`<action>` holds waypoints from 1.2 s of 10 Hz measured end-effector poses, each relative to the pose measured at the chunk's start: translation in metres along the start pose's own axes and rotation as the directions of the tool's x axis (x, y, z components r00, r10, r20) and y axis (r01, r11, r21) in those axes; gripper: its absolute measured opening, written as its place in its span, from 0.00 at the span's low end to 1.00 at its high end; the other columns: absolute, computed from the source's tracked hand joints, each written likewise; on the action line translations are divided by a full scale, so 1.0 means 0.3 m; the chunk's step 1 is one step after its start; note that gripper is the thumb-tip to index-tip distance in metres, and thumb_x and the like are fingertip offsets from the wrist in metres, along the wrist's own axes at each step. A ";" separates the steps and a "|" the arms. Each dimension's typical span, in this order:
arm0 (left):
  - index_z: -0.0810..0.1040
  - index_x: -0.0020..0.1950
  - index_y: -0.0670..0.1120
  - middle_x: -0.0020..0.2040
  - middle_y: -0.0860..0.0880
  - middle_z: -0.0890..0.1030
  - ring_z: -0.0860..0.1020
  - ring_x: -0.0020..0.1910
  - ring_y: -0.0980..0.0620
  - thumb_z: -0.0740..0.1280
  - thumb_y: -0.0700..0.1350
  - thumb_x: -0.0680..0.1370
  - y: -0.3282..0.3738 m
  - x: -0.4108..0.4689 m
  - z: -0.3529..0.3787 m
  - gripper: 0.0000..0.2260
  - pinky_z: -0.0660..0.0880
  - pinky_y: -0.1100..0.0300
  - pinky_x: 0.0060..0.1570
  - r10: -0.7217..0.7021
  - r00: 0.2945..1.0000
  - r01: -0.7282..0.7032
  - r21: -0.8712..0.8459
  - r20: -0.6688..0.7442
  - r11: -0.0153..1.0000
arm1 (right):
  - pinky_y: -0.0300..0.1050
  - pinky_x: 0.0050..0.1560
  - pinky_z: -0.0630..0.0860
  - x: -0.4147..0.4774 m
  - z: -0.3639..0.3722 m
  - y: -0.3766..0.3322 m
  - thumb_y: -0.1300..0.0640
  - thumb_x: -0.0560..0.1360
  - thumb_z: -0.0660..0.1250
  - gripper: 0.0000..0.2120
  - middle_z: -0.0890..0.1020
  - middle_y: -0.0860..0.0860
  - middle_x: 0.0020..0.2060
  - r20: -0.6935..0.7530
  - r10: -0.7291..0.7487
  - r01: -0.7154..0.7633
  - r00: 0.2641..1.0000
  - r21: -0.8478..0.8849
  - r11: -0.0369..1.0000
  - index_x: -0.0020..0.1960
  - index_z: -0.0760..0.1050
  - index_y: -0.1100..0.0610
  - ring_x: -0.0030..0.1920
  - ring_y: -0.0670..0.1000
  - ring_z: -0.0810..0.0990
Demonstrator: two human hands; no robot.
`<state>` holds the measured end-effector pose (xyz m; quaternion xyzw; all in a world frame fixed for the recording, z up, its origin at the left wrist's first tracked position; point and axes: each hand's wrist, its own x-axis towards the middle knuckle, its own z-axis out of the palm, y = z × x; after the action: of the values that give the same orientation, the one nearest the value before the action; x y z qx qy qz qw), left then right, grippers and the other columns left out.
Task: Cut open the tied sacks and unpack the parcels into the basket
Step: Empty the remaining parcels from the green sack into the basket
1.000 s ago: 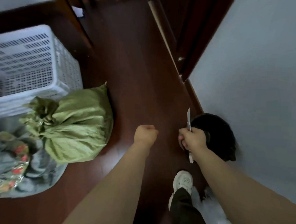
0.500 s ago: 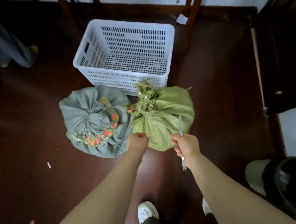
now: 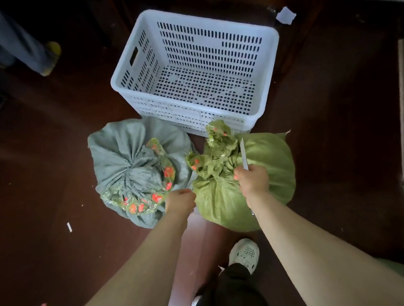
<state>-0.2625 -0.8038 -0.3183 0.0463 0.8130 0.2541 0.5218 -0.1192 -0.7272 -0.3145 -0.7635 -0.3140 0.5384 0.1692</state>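
A white plastic basket (image 3: 271, 62) stands upright on the floor, its walls slotted and its bottom dotted with holes. Two bulging woven sacks sit right against its near wall, side by side and about touching: a grey sack (image 3: 117, 157) on the left and a green sack (image 3: 269, 165) on the right. Each neck is bunched shut and wrapped in clear tape with red marks. A slim pale knife (image 3: 243, 156), gripped in the right hand (image 3: 253, 181), points away over the green sack, just beside its gathered neck.
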 end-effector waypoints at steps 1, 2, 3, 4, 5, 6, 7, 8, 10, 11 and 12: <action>0.75 0.38 0.32 0.26 0.47 0.69 0.66 0.25 0.51 0.60 0.32 0.72 0.041 0.081 0.034 0.06 0.63 0.64 0.28 -0.017 1.000 0.017 -0.028 -0.005 0.999 | 0.42 0.31 0.66 0.102 0.027 -0.058 0.57 0.75 0.64 0.09 0.75 0.54 0.32 -0.051 -0.014 0.011 0.999 -0.058 0.998 0.38 0.73 0.60 0.28 0.52 0.69; 0.80 0.44 0.39 0.27 0.46 0.73 0.70 0.26 0.50 0.61 0.33 0.72 0.062 0.179 0.071 0.08 0.66 0.64 0.28 -0.049 0.999 0.050 -0.071 0.018 0.996 | 0.44 0.31 0.67 0.201 0.095 -0.102 0.48 0.75 0.67 0.17 0.73 0.52 0.29 -0.055 0.001 -0.005 0.999 -0.073 0.997 0.37 0.70 0.59 0.27 0.51 0.70; 0.76 0.29 0.45 0.22 0.48 0.70 0.69 0.26 0.49 0.62 0.31 0.71 0.070 0.270 0.104 0.13 0.67 0.60 0.34 -0.096 0.994 0.099 -0.090 0.044 0.991 | 0.47 0.34 0.73 0.261 0.165 -0.125 0.39 0.72 0.68 0.25 0.72 0.50 0.33 -0.050 0.051 -0.054 0.997 -0.073 0.996 0.51 0.70 0.61 0.32 0.50 0.73; 0.73 0.29 0.47 0.25 0.48 0.72 0.70 0.28 0.48 0.62 0.32 0.74 0.077 0.369 0.140 0.15 0.69 0.59 0.36 -0.128 0.989 0.135 -0.104 0.075 0.985 | 0.48 0.42 0.75 0.321 0.210 -0.113 0.44 0.72 0.71 0.23 0.71 0.50 0.35 -0.058 0.103 -0.107 0.993 -0.081 0.991 0.53 0.68 0.60 0.36 0.52 0.75; 0.72 0.40 0.42 0.34 0.47 0.72 0.72 0.31 0.50 0.63 0.41 0.79 0.080 0.479 0.178 0.08 0.73 0.59 0.37 -0.183 0.980 0.192 -0.113 0.081 0.975 | 0.45 0.37 0.73 0.379 0.219 -0.061 0.57 0.75 0.66 0.11 0.75 0.52 0.35 -0.136 0.113 -0.121 0.984 -0.055 0.991 0.53 0.75 0.63 0.35 0.52 0.75; 0.72 0.54 0.42 0.38 0.47 0.72 0.75 0.40 0.46 0.69 0.52 0.76 0.060 0.558 0.208 0.16 0.76 0.53 0.48 -0.253 0.967 0.254 -0.067 0.017 0.965 | 0.43 0.33 0.71 0.404 0.195 -0.009 0.59 0.75 0.64 0.07 0.74 0.51 0.33 -0.207 0.213 -0.165 0.955 0.228 0.960 0.46 0.77 0.62 0.33 0.52 0.74; 0.73 0.59 0.43 0.52 0.46 0.77 0.78 0.52 0.42 0.74 0.63 0.65 0.067 0.570 0.226 0.32 0.78 0.52 0.50 -0.325 0.940 0.338 -0.141 0.106 0.931 | 0.34 0.19 0.64 0.372 0.134 0.020 0.62 0.75 0.63 0.09 0.71 0.50 0.29 -0.148 0.340 -0.234 0.929 0.475 0.848 0.37 0.70 0.57 0.20 0.45 0.69; 0.76 0.59 0.44 0.52 0.43 0.79 0.79 0.49 0.44 0.72 0.49 0.74 0.095 0.586 0.262 0.17 0.80 0.54 0.40 -0.349 0.896 0.429 -0.335 0.273 0.839 | 0.39 0.28 0.73 0.364 0.070 0.040 0.61 0.73 0.66 0.05 0.76 0.52 0.34 -0.141 0.345 -0.207 0.928 0.574 0.792 0.40 0.73 0.58 0.31 0.49 0.77; 0.75 0.49 0.37 0.45 0.40 0.77 0.76 0.45 0.43 0.51 0.28 0.65 0.156 0.469 0.244 0.19 0.77 0.53 0.50 -0.250 0.828 0.522 -0.525 0.502 0.672 | 0.48 0.43 0.80 0.310 -0.095 0.101 0.52 0.65 0.78 0.12 0.83 0.55 0.41 -0.324 0.373 -0.122 0.869 0.592 0.797 0.40 0.79 0.58 0.41 0.54 0.82; 0.79 0.48 0.39 0.47 0.40 0.79 0.76 0.51 0.40 0.56 0.33 0.66 0.215 0.318 0.180 0.16 0.70 0.47 0.60 -0.030 0.776 0.446 -0.514 0.630 0.733 | 0.47 0.42 0.75 0.243 -0.190 0.095 0.50 0.70 0.75 0.15 0.76 0.52 0.32 -0.405 0.413 -0.186 0.816 0.492 0.850 0.37 0.75 0.61 0.34 0.52 0.76; 0.83 0.50 0.42 0.50 0.42 0.83 0.82 0.50 0.42 0.66 0.46 0.74 0.291 0.176 0.137 0.10 0.79 0.49 0.50 -0.041 0.756 0.389 -0.399 0.653 0.830 | 0.47 0.38 0.68 0.162 -0.267 0.060 0.52 0.73 0.72 0.20 0.71 0.54 0.27 -0.473 0.353 -0.210 0.807 0.328 0.921 0.30 0.69 0.63 0.30 0.52 0.70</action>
<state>-0.2670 -0.6953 -0.3351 -0.1108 0.4975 0.3665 0.7784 -0.0286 -0.7021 -0.3310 -0.8901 -0.0651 0.3656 0.2641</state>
